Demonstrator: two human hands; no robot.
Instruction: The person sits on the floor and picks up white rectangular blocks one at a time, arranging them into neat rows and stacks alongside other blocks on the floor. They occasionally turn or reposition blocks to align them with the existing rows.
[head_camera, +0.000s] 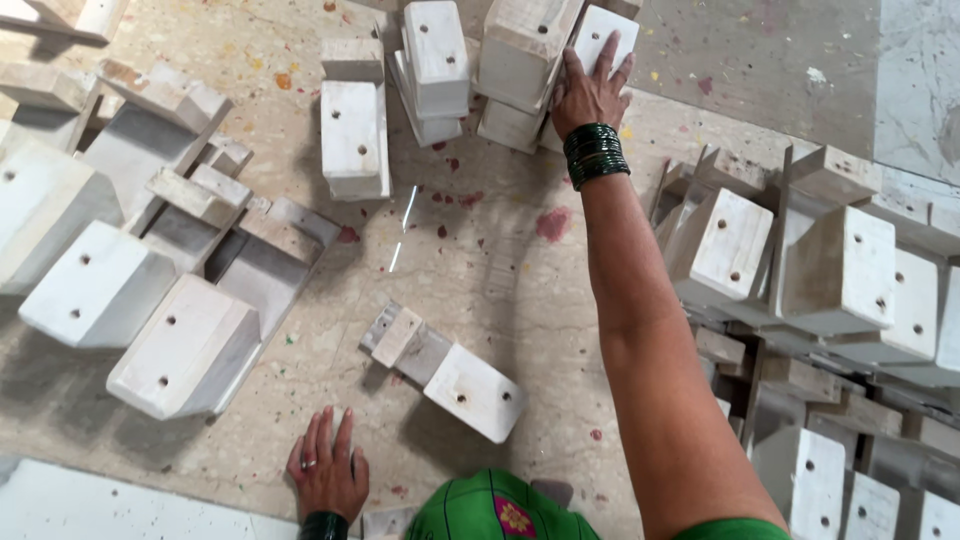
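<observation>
My right hand (588, 92) stretches far forward and grips a white-painted wooden block (603, 38) at the top of the view, beside a taller block (522, 48) with drilled holes. Dark green bangles ring that wrist. My left hand (327, 468) lies flat on the stone floor near the bottom edge, fingers spread, holding nothing. Between my hands lies a single white block piece (447, 374) on its side.
Several white wooden blocks with holes are piled at the left (100, 285) and the right (840, 270). More stand at the top centre (354, 140). The speckled floor (480, 250) carries red paint spots. A white board (90, 505) lies at bottom left.
</observation>
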